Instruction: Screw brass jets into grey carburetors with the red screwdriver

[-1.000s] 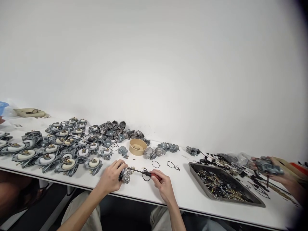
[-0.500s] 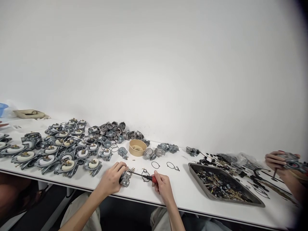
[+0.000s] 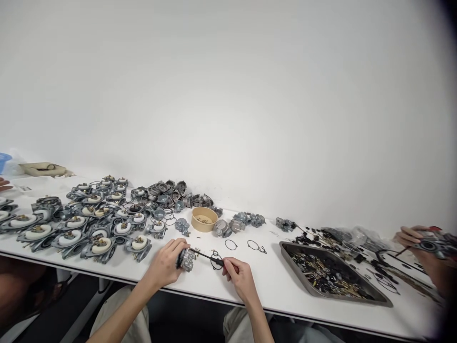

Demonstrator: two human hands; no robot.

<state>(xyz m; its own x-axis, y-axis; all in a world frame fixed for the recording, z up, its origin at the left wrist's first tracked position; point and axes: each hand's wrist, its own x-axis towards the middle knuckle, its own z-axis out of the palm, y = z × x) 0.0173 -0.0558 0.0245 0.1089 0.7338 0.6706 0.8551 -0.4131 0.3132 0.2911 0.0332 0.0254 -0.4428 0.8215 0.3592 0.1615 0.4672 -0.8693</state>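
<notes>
My left hand (image 3: 167, 261) is closed around a grey metal carburetor (image 3: 187, 260) near the table's front edge. In my right hand (image 3: 238, 276) is a screwdriver (image 3: 207, 257), its handle mostly covered by my fingers. The dark shaft points left, with its tip at the carburetor's upper side; whether it sits in a screw I cannot tell. Behind the shaft a black rubber gasket (image 3: 216, 261) lies on the table, and a few small brass-coloured pieces are beside the carburetor. Two more gaskets, a round one (image 3: 231, 245) and a looped one (image 3: 254, 245), lie farther back.
Many carburetors with white floats (image 3: 101, 245) cover the left side. A round tan tub (image 3: 204, 220) with small parts stands behind my hands. At right is a metal tray (image 3: 357, 299) of mixed small parts. Another person's hand (image 3: 407, 238) holds a carburetor at far right.
My right hand has shifted its grip over the screwdriver's red handle, now hidden. The carburetor in my left hand has turned slightly. The co-worker's carburetor at right has tilted.
</notes>
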